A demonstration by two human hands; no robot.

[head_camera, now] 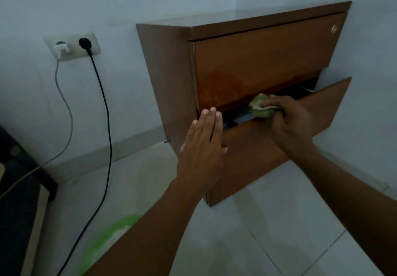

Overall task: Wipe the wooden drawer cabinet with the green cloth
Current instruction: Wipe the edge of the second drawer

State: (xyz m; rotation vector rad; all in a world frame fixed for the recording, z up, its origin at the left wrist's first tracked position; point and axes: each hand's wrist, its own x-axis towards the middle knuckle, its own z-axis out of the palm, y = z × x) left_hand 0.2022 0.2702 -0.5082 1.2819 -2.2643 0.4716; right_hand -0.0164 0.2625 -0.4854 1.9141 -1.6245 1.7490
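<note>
The wooden drawer cabinet [167, 71] stands on the floor against the pale wall. Its upper drawer [257, 65] is closed and its lower drawer [253, 153] is pulled out a little. My right hand [287, 123] grips the bunched green cloth [258, 106] at the top edge of the lower drawer front, just under the upper drawer. My left hand [204, 149] lies flat with straight fingers against the lower drawer's left end, fingertips at the cabinet's front corner. Dark items inside the open drawer are mostly hidden.
A wall socket [73, 46] to the cabinet's left holds a white charger and a black plug; their cables [105, 112] hang to the tiled floor [279, 222]. A dark piece of furniture [15, 190] fills the left edge. A blurred green object [107, 239] lies on the floor.
</note>
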